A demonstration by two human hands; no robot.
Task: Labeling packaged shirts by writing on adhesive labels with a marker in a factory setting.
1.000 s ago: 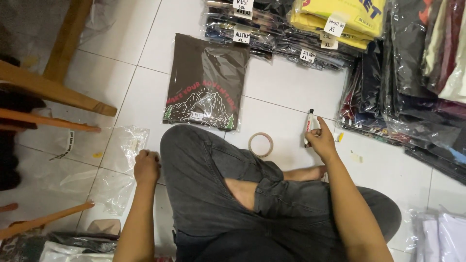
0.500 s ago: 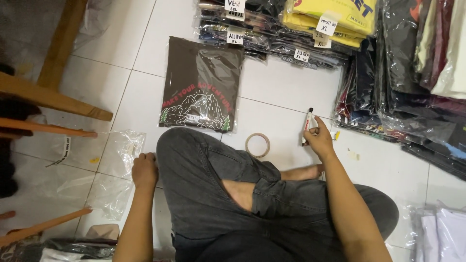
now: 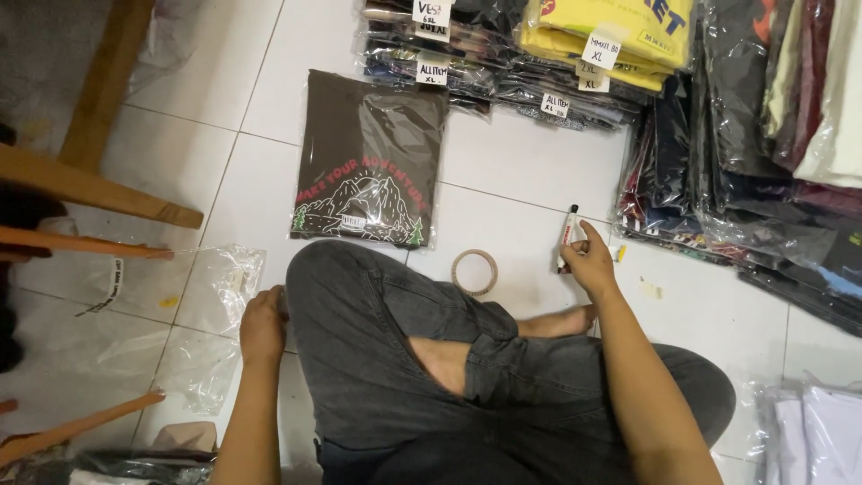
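**Marker being held upright over white tile, bagged tee laid out in front**

Marker [image 3: 568, 235] is being pinched in the right hand [image 3: 591, 260], fingers closed round the lower half of the barrel, dark cap pointing up and away from the body. It is being held just above the tiled floor [image 3: 521, 171], a little right of the tape roll [image 3: 474, 272], which is lying flat on the tile just beyond the bent knee. Being a thin, stiff plastic stick, it is probably being handled as something light and a bit slick, so a grip round the middle of the barrel looks like the safest hold, not the cap, which could pull off.

Left hand [image 3: 262, 325] is being pressed down on the floor beside the left knee, fingers curled; whether anything is being gripped under it cannot be told. Empty clear bags [image 3: 220, 287] are lying right next to it, crumpled and floppy.

Further out, a dark tee in a clear sleeve [image 3: 370, 157] with a mountain print is lying flat near the far edge of the floor. Stacks of bagged shirts [image 3: 539, 54] with white size tags are being kept along the far edge and the right side. Wooden furniture legs [image 3: 99, 189] are showing on the left.
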